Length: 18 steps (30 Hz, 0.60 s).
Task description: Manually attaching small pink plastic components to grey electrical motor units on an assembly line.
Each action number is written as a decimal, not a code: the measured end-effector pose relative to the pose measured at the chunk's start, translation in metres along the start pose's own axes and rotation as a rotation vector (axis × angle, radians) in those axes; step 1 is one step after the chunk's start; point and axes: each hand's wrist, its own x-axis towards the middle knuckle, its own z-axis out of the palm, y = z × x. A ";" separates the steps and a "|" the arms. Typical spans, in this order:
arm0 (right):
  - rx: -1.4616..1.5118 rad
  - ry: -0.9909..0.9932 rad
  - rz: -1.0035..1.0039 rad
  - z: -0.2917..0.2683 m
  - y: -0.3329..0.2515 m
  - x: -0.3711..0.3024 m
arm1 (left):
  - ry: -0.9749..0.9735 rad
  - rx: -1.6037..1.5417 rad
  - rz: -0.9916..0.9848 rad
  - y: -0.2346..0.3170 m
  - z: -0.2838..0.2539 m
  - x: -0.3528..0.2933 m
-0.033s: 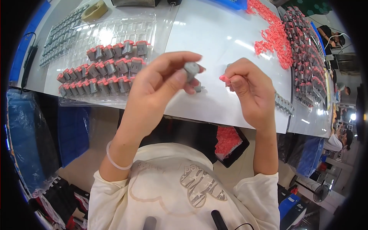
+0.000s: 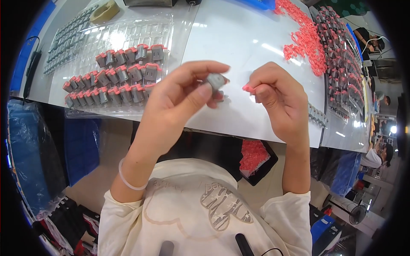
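Head cam: shiny white tabletop (image 2: pixel 230 36), someone in white (image 2: pixel 372 160) off right. Left hand (image 2: pixel 171 102) pinches a grey part (image 2: pixel 215 81), right hand (image 2: pixel 282 102) a pink bit (image 2: pixel 247 88).

The small grey motor (image 2: pixel 215 80), rounded and tilted with one end facing up, sits in the left hand (image 2: pixel 174 99). The small pink clip (image 2: pixel 247 88), pinched in the right hand (image 2: pixel 279 102), is apart to its right.

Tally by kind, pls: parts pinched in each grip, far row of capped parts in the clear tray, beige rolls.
Grey part, left grip: 1
Pink piece, right grip: 1
Pink-capped grey parts, far row of clear tray: 6
Beige roll: 1
Total: 9
Uncounted: second grey part by the left grip; held or not unclear.
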 end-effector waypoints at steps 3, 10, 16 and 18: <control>0.082 -0.084 -0.060 -0.009 -0.012 0.007 | -0.040 -0.075 -0.020 -0.002 0.006 -0.012; -0.018 -0.256 -0.090 -0.011 -0.025 0.002 | 0.049 -0.151 -0.124 0.000 0.014 -0.026; -0.119 -0.031 -0.097 -0.001 -0.039 -0.005 | -0.017 -0.176 -0.127 0.003 0.008 -0.027; -0.113 -0.025 -0.177 0.004 -0.032 -0.006 | -0.003 -0.171 -0.133 0.002 0.007 -0.029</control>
